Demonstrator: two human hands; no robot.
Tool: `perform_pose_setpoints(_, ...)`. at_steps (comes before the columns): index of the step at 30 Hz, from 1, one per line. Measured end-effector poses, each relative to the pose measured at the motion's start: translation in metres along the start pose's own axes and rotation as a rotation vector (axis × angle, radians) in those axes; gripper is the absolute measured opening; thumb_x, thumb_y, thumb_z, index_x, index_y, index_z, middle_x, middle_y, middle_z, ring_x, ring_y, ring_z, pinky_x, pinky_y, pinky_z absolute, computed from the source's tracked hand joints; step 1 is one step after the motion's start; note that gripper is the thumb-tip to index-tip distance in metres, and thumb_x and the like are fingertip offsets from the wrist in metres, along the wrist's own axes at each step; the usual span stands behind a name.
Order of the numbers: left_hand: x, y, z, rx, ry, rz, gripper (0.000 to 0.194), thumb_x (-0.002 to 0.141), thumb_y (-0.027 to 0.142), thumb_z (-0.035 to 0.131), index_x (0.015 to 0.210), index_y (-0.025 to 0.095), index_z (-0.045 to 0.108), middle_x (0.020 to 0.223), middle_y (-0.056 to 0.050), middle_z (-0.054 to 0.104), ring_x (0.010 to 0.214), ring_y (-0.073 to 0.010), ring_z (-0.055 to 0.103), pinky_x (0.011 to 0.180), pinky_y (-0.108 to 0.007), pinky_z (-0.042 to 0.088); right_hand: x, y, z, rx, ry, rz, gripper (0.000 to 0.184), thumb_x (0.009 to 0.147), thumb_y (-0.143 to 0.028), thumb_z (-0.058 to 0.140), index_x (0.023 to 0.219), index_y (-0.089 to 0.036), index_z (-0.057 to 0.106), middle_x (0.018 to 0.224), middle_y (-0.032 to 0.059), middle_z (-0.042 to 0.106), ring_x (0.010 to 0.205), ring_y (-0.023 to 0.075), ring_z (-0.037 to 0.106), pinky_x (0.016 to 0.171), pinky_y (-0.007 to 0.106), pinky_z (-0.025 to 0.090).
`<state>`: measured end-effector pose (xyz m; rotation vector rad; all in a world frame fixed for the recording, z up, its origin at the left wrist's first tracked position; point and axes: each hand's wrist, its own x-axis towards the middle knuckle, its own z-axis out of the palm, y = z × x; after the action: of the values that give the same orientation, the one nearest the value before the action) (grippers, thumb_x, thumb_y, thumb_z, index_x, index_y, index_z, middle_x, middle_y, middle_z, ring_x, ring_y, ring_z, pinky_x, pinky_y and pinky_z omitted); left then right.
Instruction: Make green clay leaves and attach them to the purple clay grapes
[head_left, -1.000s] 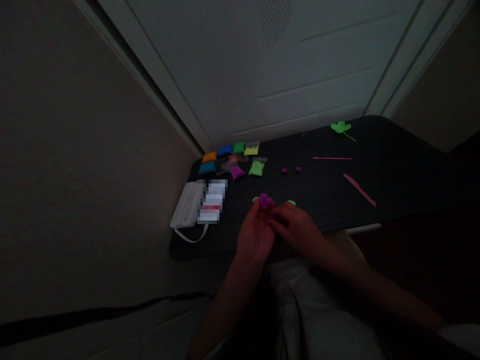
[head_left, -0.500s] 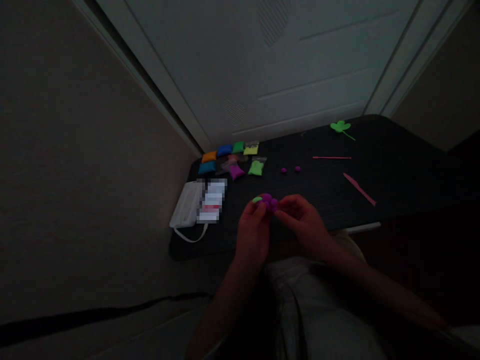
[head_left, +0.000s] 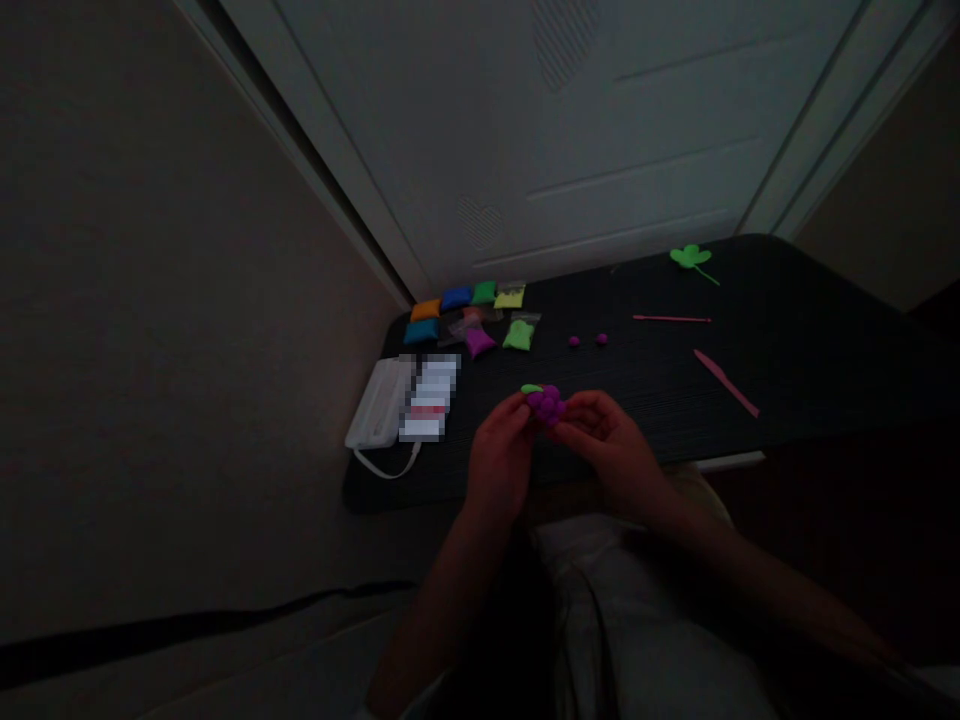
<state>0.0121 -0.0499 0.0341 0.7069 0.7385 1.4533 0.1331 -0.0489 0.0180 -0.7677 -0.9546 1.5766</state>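
Note:
Between my hands is a purple clay grape bunch (head_left: 548,403), made of several small balls with a light green leaf at its upper left. My left hand (head_left: 501,450) is closed on its left side, thumb and fingers pinching it. The fingertips of my right hand (head_left: 606,440) pinch its right side. Beyond my hands, two small purple clay balls (head_left: 574,342) lie on the dark table (head_left: 622,375).
Several coloured clay packets (head_left: 422,331) lie at the back left. A phone (head_left: 431,398) with a white cable sits beside a white case (head_left: 380,402). To the right are a thin pink tool (head_left: 671,319), a pink clay knife (head_left: 726,382) and a green clover shape (head_left: 691,257).
The grape bunch has turned in my hands, so more of its balls and the leaf's edge show. My left fingers have shifted slightly off its front. The whole view has moved a little.

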Motion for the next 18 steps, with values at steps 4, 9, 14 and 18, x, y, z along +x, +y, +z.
perform_pose_setpoints(4, -0.0015, -0.0007, 0.0011, 0.003, 0.037, -0.025, 0.016, 0.072, 0.019, 0.059, 0.086, 0.016, 0.066, 0.09, -0.004, 0.067, 0.084, -0.0144, 0.06, 0.078, -0.026, 0.044, -0.0012, 0.0011, 0.0004, 0.003, -0.006, -0.02, 0.025, 0.068, -0.018, 0.069, 0.087, -0.024, 0.054, 0.083, -0.0036, 0.063, 0.079, 0.0098, 0.06, 0.076, 0.024, 0.047)
perform_pose_setpoints(9, -0.0028, -0.0015, 0.0035, -0.012, 0.054, -0.067, 0.017, 0.069, 0.018, 0.063, 0.086, 0.016, 0.066, 0.089, -0.004, 0.067, 0.082, -0.013, 0.061, 0.078, -0.024, 0.043, -0.002, 0.0042, 0.0012, -0.018, -0.007, -0.061, 0.027, 0.069, -0.017, 0.068, 0.09, -0.025, 0.053, 0.086, -0.0031, 0.063, 0.081, 0.0101, 0.06, 0.076, 0.024, 0.047)
perform_pose_setpoints(14, -0.0014, -0.0028, 0.0015, -0.067, 0.065, -0.091, 0.016, 0.072, 0.016, 0.061, 0.087, 0.015, 0.066, 0.088, -0.003, 0.067, 0.081, -0.011, 0.061, 0.077, -0.023, 0.044, -0.0017, 0.0064, -0.0001, -0.083, 0.001, -0.084, 0.03, 0.069, -0.018, 0.067, 0.093, -0.025, 0.051, 0.087, -0.002, 0.061, 0.079, 0.0111, 0.059, 0.074, 0.026, 0.047)
perform_pose_setpoints(18, 0.0007, -0.0047, -0.0023, -0.122, 0.049, -0.102, 0.015, 0.076, 0.016, 0.057, 0.089, 0.015, 0.065, 0.087, -0.002, 0.066, 0.079, -0.0096, 0.06, 0.075, -0.022, 0.044, -0.0012, 0.0081, -0.0017, -0.159, 0.01, -0.099, 0.031, 0.07, -0.018, 0.066, 0.095, -0.024, 0.049, 0.089, -0.0011, 0.059, 0.079, 0.0113, 0.059, 0.073, 0.026, 0.047)
